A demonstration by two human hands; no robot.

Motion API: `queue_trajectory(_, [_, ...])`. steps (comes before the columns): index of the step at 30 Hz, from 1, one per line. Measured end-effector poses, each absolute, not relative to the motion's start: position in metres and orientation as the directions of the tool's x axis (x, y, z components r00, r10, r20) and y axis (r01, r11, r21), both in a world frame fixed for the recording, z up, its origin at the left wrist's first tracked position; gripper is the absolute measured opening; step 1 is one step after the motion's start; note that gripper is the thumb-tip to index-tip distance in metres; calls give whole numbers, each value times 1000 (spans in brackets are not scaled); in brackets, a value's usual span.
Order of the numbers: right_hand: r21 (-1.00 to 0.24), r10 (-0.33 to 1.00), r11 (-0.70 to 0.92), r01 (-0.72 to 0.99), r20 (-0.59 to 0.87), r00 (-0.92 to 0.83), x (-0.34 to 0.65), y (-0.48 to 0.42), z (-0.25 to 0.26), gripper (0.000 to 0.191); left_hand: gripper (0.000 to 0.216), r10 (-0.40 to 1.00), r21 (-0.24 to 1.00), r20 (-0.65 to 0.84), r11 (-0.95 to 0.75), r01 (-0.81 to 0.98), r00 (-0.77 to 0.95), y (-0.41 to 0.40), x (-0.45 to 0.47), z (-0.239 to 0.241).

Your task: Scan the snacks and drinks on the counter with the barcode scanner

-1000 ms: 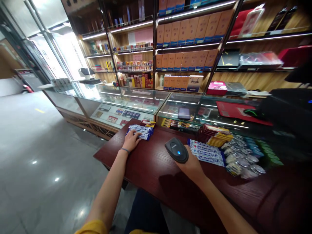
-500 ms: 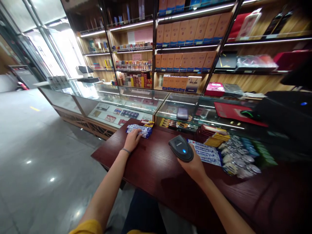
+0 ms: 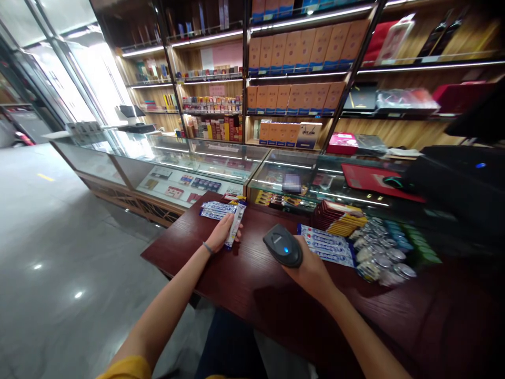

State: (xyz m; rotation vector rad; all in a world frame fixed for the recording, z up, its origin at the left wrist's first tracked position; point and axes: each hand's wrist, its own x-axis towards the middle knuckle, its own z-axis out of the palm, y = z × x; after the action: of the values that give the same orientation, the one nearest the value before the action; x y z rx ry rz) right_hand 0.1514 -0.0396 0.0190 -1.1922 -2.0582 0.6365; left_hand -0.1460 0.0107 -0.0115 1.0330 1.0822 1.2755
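Note:
My left hand (image 3: 221,235) grips a slim blue-and-white snack packet (image 3: 235,225), tilted up on its edge above the dark red table (image 3: 232,273). Just beyond it, several like packets (image 3: 215,209) lie together near the table's far left corner. My right hand (image 3: 310,268) is wrapped round the handle of a black barcode scanner (image 3: 283,246) with a blue light lit on top. The scanner points left, toward the held packet, with a gap between them. Right of the scanner lies a flat row of blue-and-white packets (image 3: 327,246), partly behind my right hand.
Brown-and-yellow packets (image 3: 339,217) stand in a row at the right, beside clear-topped small tubs (image 3: 381,252) and green packets (image 3: 420,245). A glass display counter (image 3: 189,158) borders the table's far side. A red mat (image 3: 379,181) lies on the counter. Boxes fill the shelves behind.
My left hand has lifted one packet off the left group and turned it on edge, slightly toward the scanner. The scanner stays in my right hand, and the view has shifted a little.

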Motion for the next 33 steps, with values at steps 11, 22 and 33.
queue_trajectory(11, [-544,803,593,594,349,-483,147,-44,18,27,52,1000,989,-18,17,-146,-10,10,-147,-14])
queue_trajectory(22, [-698,926,372,612,228,-302,159,-41,35,36,40,999,951,-49,52,-305,17,12,-141,-11])
queue_trajectory(33, [-823,925,309,476,377,52,219,-18,45,40,37,970,965,227,-237,116,92,48,-77,1])
